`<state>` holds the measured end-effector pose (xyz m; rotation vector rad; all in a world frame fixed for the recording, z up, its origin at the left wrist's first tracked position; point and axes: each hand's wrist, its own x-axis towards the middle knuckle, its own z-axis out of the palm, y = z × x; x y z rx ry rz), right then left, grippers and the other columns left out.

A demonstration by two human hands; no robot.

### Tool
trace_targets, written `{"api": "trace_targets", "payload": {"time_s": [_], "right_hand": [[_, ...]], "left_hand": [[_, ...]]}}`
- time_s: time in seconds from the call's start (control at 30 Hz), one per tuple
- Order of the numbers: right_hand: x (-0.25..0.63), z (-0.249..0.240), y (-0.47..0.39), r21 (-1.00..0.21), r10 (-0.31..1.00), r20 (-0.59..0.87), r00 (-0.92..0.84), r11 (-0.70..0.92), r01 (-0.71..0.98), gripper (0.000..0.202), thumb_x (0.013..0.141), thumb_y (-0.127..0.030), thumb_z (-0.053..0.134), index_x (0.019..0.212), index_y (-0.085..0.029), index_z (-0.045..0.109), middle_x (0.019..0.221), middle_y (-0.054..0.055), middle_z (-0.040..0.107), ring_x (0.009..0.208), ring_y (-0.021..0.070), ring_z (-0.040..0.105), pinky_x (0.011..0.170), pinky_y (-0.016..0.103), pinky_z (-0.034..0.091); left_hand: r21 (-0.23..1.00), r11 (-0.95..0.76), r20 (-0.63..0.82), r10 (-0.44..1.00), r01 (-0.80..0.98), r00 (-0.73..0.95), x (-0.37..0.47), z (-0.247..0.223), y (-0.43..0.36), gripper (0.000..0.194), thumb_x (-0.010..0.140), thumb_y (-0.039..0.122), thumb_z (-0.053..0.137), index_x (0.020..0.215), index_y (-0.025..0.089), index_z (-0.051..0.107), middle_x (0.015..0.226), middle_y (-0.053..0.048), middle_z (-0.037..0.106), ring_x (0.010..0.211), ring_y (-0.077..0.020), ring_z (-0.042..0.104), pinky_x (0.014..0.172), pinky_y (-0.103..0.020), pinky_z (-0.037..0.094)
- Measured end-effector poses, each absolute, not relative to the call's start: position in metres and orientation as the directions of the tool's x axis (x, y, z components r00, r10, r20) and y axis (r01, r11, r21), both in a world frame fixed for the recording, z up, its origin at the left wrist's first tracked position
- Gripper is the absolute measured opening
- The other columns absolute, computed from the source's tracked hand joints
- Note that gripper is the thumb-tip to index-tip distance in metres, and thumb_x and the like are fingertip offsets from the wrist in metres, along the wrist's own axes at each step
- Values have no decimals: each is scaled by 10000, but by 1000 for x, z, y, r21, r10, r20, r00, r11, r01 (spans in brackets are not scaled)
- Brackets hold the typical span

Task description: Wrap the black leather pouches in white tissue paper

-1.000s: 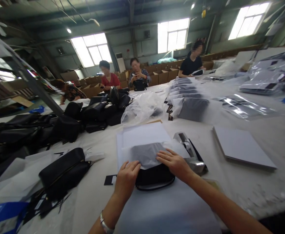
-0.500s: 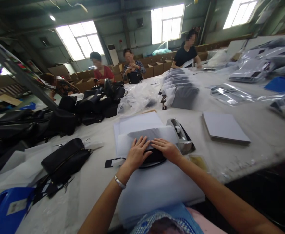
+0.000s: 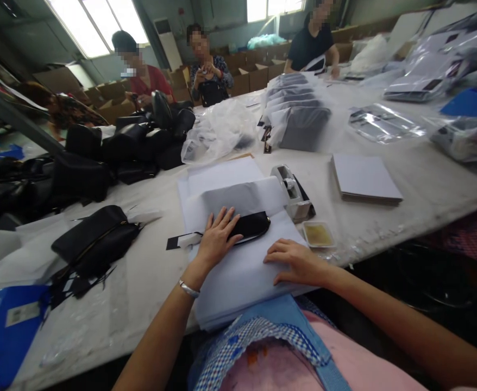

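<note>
Nearest us, our right grip (image 3: 296, 263) is empty, fingers apart above the white paper (image 3: 236, 285). Our left grip (image 3: 217, 240) lies flat, fingers spread, over the black pouch (image 3: 255, 225) atop the sheets; even, light pressure should prevent slipping. Beyond, the pale worktop (image 3: 140, 266) bears wrapped bundles (image 3: 307, 127); cardboard boxes (image 3: 258, 79) line the room.

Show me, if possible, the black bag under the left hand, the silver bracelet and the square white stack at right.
Black bag (image 3: 255, 225), head view: its uncovered right part.
Silver bracelet (image 3: 189, 289), head view: front of its band.
White stack (image 3: 366, 176), head view: its top face.
</note>
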<state>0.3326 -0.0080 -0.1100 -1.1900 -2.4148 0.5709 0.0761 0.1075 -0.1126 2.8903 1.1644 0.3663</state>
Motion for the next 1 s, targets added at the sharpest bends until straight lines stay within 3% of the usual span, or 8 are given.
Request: {"api": "trace_targets", "payload": {"time_s": [0.23,0.4,0.53,0.73,0.8,0.87,0.93,1.0], "right_hand": [[326,-126,-2,-520,818,84,-569,523,675,77,866,-299,702,871,-233,743,870,17,708,861,173,631,826,283,473],[326,-110,7,-643,841,26,-540,428,635,152,896,-286,628,872,-253,774,860,4,737,803,158,669,776,252,487],[328,-84,28,-690,881,63,-470,378,617,181,877,-325,625,867,-234,781,855,13,746,780,170,666,737,253,480],[331,-63,89,-685,926,95,-366,327,650,221,849,-355,633,868,-191,780,792,9,755,722,175,655,650,247,451],[333,-64,111,-680,925,92,-369,329,655,246,850,-373,629,879,-180,779,781,8,757,711,173,655,624,242,443],[335,-66,127,-658,927,98,-363,334,675,236,848,-364,633,878,-182,780,781,5,761,711,170,659,614,237,441],[335,-67,134,-628,932,119,-341,337,701,207,840,-344,645,858,-188,781,770,7,761,705,170,666,616,240,447],[332,-65,130,-595,939,161,-303,338,729,205,860,-336,629,861,-195,777,813,25,765,745,183,677,665,260,468]], "left_hand": [[131,-716,222,695,686,683,77,-111,106,551,974,458,476,1470,227,407,1585,-69,329,1489,-269,219,1199,-535,181],[216,-696,174,718,685,674,78,-100,109,533,981,482,441,1452,232,430,1570,-69,362,1481,-262,245,1192,-522,197],[334,-653,67,736,680,674,77,-78,118,549,998,512,351,1464,228,412,1536,-56,425,1465,-252,288,1174,-470,259],[444,-623,-161,651,644,742,76,-27,140,621,1001,585,154,1344,265,562,1387,25,597,1277,-212,544,1054,-306,412],[415,-637,-194,636,650,747,79,-17,142,625,968,640,248,1340,252,566,1373,5,611,1229,-222,581,1004,-285,444],[326,-653,-175,669,683,723,83,-16,138,632,887,666,466,1359,253,539,1352,-24,627,1198,-242,604,960,-284,468],[223,-642,-118,729,733,675,88,-23,131,622,830,564,630,1354,247,520,1279,-60,668,1131,-264,640,904,-311,494],[153,-598,-52,791,787,610,94,-35,125,471,869,384,625,1305,230,530,1178,-90,704,1039,-272,677,835,-337,509]]}}
